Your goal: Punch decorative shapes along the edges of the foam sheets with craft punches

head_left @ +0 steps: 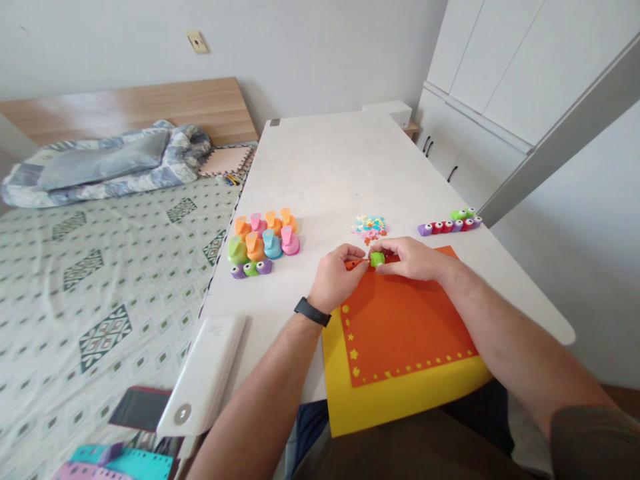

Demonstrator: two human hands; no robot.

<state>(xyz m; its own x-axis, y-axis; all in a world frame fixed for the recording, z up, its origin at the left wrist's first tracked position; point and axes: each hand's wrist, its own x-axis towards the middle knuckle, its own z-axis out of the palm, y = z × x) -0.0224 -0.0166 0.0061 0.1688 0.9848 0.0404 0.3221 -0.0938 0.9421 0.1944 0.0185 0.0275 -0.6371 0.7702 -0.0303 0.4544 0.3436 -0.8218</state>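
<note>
A bed (pixel 145 267) with patterned bedding lies well to the left of both hands, and a white table (pixel 320 160) spreads under and beyond them. Nearer the wearer than the hands, a yellow sheet (pixel 400 399) overhangs the table edge, with a smaller orange sheet (pixel 405 327) on top. A long white device (pixel 205 373) sits to the left of the left forearm.

The left hand (pixel 337 277), a black band (pixel 313 311) at its wrist, pinches the orange sheet's far edge. The right hand (pixel 410 260) grips a small green punch (pixel 377 259), which sits at that edge between the 2 hands, just beside the left fingertips. Left of the left hand stand 8 lever-topped punches (pixel 255 247) and 3 small punches (pixel 251 268); beyond the right hand, to its right, are 8 more small punches (pixel 449 227). Yellow-showing holes line 2 sides of the orange sheet, and tiny paper bits (pixel 371 228) lie just beyond the fingers.
</note>
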